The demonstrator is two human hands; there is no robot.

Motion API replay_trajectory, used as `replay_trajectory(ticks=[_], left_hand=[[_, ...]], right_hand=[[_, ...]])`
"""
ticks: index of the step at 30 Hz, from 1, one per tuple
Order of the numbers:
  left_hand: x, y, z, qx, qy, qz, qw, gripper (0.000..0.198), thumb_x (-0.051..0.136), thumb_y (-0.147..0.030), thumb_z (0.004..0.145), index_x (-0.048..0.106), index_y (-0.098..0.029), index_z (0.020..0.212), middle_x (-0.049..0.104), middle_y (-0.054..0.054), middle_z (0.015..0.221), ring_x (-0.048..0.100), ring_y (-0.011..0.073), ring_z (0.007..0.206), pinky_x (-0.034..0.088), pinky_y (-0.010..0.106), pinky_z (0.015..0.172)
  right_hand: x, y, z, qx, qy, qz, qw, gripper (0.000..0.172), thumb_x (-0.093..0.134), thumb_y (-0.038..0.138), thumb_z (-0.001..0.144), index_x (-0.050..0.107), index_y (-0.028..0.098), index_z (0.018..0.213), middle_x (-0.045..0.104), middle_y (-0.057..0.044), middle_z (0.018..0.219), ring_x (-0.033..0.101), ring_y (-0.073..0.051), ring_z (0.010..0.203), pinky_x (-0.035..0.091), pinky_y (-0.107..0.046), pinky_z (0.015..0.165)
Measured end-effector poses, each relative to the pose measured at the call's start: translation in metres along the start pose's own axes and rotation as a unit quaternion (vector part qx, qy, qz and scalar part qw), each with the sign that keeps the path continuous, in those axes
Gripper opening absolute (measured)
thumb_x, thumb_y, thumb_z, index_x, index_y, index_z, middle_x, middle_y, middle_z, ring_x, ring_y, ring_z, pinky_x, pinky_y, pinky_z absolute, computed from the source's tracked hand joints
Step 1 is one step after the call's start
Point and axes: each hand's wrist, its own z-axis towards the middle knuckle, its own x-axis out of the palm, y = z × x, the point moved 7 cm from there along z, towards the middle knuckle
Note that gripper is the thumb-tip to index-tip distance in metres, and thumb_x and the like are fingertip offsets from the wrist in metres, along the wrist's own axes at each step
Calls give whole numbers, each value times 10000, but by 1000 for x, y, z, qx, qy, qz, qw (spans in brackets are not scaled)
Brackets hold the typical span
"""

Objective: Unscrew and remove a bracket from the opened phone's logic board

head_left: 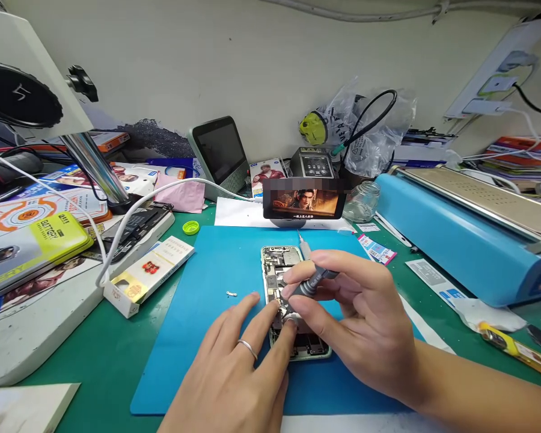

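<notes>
Directly beneath fingers (265, 323): open phone (273, 280)

We're in a phone-repair wkshp, it seems: opened phone (273, 278) on blue mat (220, 258), screwdriver (307, 287), batt. pkg (40, 252) & lg. blue machine (455, 240) on green bench (94, 355).

My right fingers (356, 267) hold a grey tool (313, 281) with a matt, ribbed grip; the ring (249, 347) on my left fingers (265, 323) is smooth, shiny metal. My blue mat (211, 264) looks smooth and matt. At left, the post (88, 165) is mirror-bright metal; at right, the blue machine (451, 234) is smooth plastic. Farther off sit a clear glass jar (364, 201) and a crinkled, glossy plastic bag (388, 135).
</notes>
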Motion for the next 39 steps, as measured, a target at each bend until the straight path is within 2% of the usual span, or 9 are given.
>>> replay_trajectory(ticks=[10,14,17,22,26,31,39], left_hand=[[-8,0,2,-8,-28,-22,999,433,535,-336,1099,554,-232,1519,688,6,1515,687,297,1348,668,459,1041],[-12,4,2,-25,-27,-34,999,443,536,-329,1103,534,-228,1534,710,46,1466,699,274,1318,654,466,1059],[-16,6,1,-32,-30,-30,999,425,544,-334,1098,554,-240,1512,727,49,1424,714,268,1278,663,461,1030],[-18,7,1,-34,-42,-26,998,372,550,-340,1096,594,-264,1457,733,28,1408,720,247,1251,659,444,1025],[-18,8,1,-42,-31,-24,998,398,548,-350,1095,583,-282,1486,710,63,1430,728,268,1229,662,457,1003],[-19,9,1,-53,-17,-44,997,390,581,-350,1089,589,-267,1470,743,35,1292,742,238,1120,659,406,959],[-19,9,2,-52,-28,-52,997,347,594,-346,1093,605,-226,1418,768,13,1266,742,215,1098,632,372,955]], right_hand=[[-5,5,2,-25,-4,-20,999,682,704,-22,959,520,323,1518,737,-29,1170,783,-162,1066,725,-279,864],[-3,7,2,-46,16,-43,998,597,725,13,963,556,293,1463,775,-43,1171,803,-175,1045,714,-303,921],[-3,10,0,-70,20,-51,996,615,722,17,967,531,286,1485,776,-60,1223,808,-180,1079,704,-303,962],[-2,9,0,-67,29,-76,994,643,725,4,960,509,260,1509,783,-60,1186,802,-166,1072,686,-273,968],[0,8,1,-73,28,-75,994,633,726,22,969,508,255,1516,787,-63,1204,802,-156,1059,681,-250,961],[-1,6,1,-57,25,-75,995,652,730,34,966,511,297,1521,796,-48,1195,810,-173,1018,704,-282,911],[-2,4,0,-43,22,-63,997,657,730,14,954,525,297,1510,786,-36,1228,796,-151,1062,691,-231,920]])
